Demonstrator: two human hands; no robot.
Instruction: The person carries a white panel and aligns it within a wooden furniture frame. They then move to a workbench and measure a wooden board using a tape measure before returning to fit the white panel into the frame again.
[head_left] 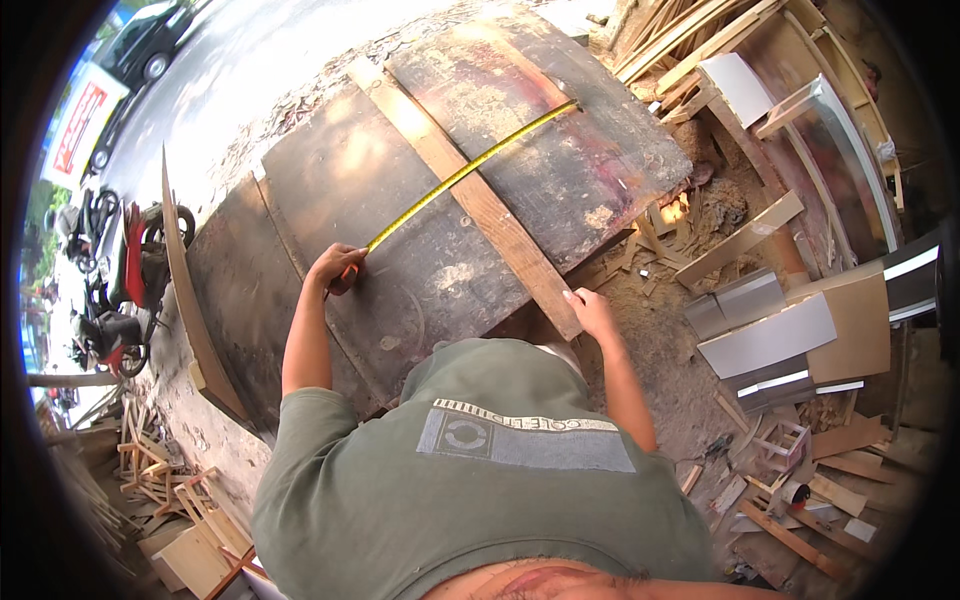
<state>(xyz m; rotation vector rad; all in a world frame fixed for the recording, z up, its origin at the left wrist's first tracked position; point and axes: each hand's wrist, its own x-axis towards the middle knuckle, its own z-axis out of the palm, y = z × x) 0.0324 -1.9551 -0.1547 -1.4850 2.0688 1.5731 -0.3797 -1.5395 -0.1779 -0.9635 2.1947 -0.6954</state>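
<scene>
While the person's green shirt [480, 480] fills the near side of the view, both bare arms reach out over a dark, worn board [420, 260]. At the board's near edge, the right hand [592, 310] rests with fingers curled together over the near end of a pale wooden plank [470, 190], which lies slantwise across the board toward its far edge. Left of it, the left hand [338, 268] pinches a yellow tape measure [465, 172], fingers clamped on it; the tape stretches across the plank to the board's far right edge. Wood scraps [780, 340] lie beyond on the right.
</scene>
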